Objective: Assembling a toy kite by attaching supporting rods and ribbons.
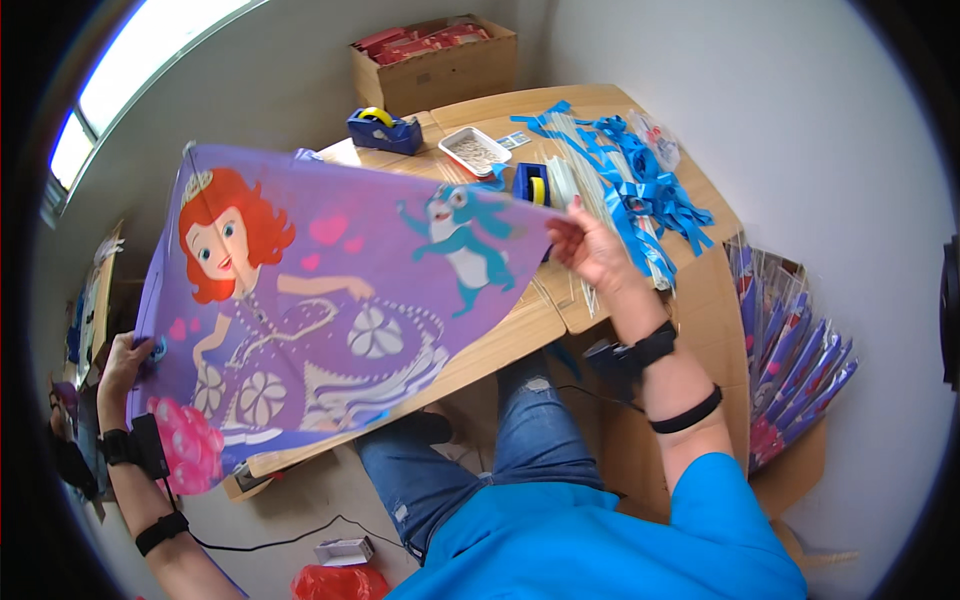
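A large purple kite (330, 270) is spread between my two hands, above the table's near edge. Its printed sail shows a red-haired cartoon princess, a teal animal and pink hearts, and a thin rod runs along its left edge. My left hand (125, 365) is closed on that left edge, low down; part of its fingers is hidden behind the sail. At the right corner my right hand (592, 248) pinches the tip of the kite. The sail hides much of the table's left part.
On the wooden table (500, 345) stand a blue tape dispenser (385, 132), a second tape dispenser (532, 184) and a white tray (475, 150) of small pieces. Blue ribbons (650, 190) lie over thin rods. A carton (435, 75) stands behind; packed kites (795, 370) fill a box at right.
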`<state>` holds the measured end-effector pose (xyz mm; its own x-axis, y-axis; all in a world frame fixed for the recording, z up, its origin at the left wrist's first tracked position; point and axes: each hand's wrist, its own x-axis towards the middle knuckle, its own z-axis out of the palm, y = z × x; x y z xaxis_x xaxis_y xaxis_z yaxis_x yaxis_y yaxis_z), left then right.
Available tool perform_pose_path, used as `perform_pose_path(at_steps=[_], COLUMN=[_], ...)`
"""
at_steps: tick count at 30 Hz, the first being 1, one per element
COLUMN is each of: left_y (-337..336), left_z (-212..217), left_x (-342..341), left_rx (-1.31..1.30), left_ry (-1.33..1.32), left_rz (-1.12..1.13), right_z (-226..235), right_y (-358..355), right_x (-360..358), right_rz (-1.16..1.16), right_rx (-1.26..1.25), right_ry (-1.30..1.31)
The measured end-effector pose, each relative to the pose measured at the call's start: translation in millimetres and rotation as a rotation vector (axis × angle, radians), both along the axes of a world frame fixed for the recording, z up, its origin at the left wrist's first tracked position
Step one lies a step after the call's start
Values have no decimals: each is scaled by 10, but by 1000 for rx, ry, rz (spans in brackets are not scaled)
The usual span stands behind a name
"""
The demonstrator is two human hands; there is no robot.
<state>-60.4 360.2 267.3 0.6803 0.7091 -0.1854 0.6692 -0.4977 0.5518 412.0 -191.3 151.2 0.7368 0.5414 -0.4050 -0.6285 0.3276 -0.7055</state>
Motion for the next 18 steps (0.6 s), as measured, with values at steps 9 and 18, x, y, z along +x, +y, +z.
perform_pose_path(at_steps=[9, 18], left_y=[-22, -780], left_z=[-962, -1113], left_x=[890, 1465], left_rx=[831, 1369], left_ry=[59, -39], left_rz=[109, -175], right_z=[-1621, -1899], right_y=[373, 34], right_x=[-655, -1078], right_rz=[-195, -57], right_rx=[-2, -105], right_ry=[381, 450])
